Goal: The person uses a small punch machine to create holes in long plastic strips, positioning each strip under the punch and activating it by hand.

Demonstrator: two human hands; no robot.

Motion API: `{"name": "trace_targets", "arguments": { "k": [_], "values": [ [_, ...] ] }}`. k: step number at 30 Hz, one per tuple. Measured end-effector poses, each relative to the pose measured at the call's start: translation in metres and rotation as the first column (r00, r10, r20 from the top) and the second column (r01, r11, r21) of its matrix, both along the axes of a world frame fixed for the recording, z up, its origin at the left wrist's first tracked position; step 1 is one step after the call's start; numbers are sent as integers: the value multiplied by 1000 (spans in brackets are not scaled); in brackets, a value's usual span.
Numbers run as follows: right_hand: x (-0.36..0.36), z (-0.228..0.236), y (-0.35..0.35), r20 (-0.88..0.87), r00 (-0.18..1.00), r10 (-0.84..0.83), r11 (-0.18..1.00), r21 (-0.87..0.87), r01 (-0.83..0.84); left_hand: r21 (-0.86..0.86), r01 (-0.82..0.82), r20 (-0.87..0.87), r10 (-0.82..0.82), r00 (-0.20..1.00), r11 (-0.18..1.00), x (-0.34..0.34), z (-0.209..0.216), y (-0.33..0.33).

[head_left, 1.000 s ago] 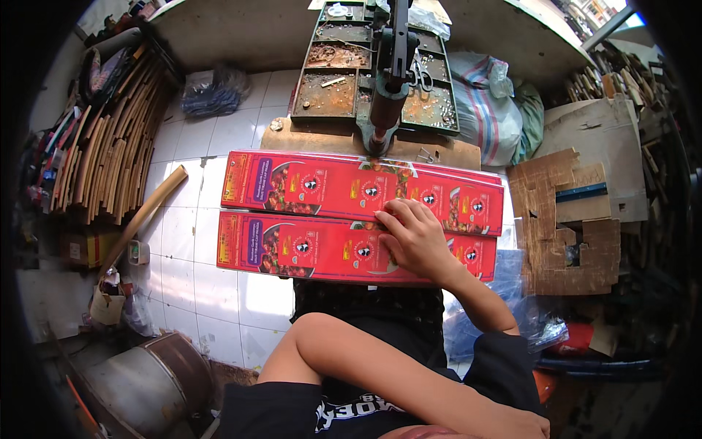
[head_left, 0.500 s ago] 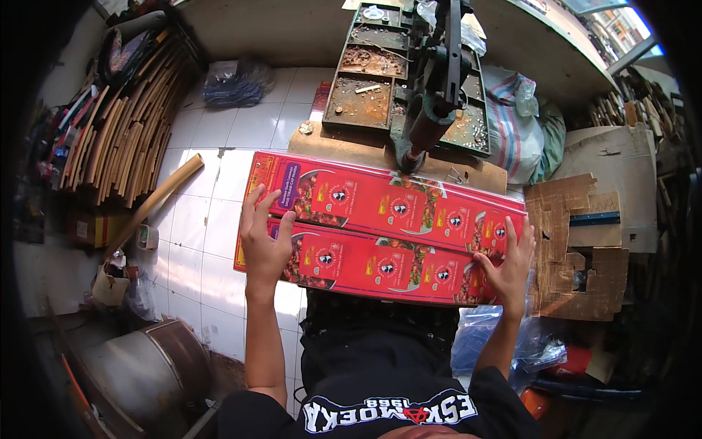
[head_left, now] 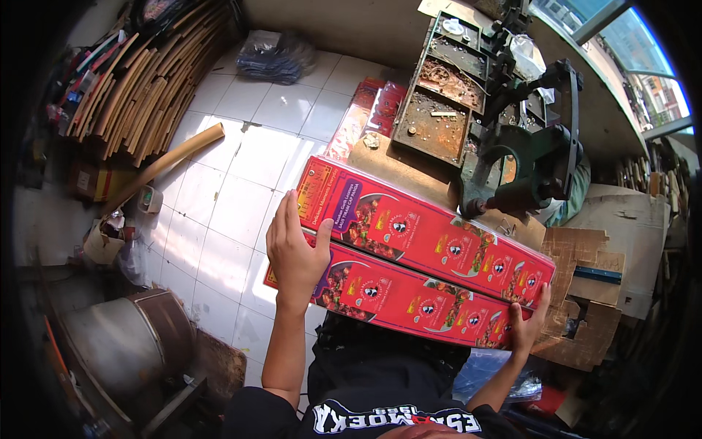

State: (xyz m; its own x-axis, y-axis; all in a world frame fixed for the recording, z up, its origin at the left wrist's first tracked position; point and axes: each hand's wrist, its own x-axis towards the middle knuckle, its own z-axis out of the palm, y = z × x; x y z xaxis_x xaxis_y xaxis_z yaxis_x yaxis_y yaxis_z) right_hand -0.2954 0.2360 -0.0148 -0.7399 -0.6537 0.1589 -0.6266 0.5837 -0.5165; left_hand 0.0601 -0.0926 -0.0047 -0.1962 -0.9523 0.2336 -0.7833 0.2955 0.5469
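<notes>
Two long stacks of red printed card strips lie side by side in front of me, a far stack (head_left: pixel 420 230) and a near stack (head_left: pixel 398 293). Food pictures and a purple patch cover their faces. My left hand (head_left: pixel 298 252) grips them at the left end, fingers together along the outer edge and thumb over the top. At the right end my right hand (head_left: pixel 528 322) closes round the corner, its thumb on the near stack. Both stacks slope down toward the right. The undersides of the stacks and some fingertips are hidden.
Beyond the stacks stands a dark metal hand press (head_left: pixel 530 164) on a brown board (head_left: pixel 376 164). Beside it is a rusty compartment tray (head_left: pixel 439 132) with small scraps. Cut cardboard (head_left: pixel 585 293) lies at right; a metal drum (head_left: pixel 121 351) sits at lower left.
The view has turned, so the press and tray appear farther right. Both stacks now slant, right end nearer me. My left hand has shifted from the top face to the end.
</notes>
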Motion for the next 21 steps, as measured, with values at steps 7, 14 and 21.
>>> {"name": "trace_targets", "arguments": {
  "k": [7, 14, 21],
  "values": [
    [-1, -4, -1, -40, 999, 13, 1000, 3, -13, 17, 11, -25, -10, 1000, 1000, 1, 4, -3],
    [-3, -7, 0, 41, 999, -10, 999, -40, 12, -13, 24, 8, -24, 1000, 1000, 4, 1, -3],
    [-2, -4, 5, 20, 1000, -16, 999, -46, 17, 3, 17, 1, -17, 1000, 1000, 2, 1, -3]
  ]
}}
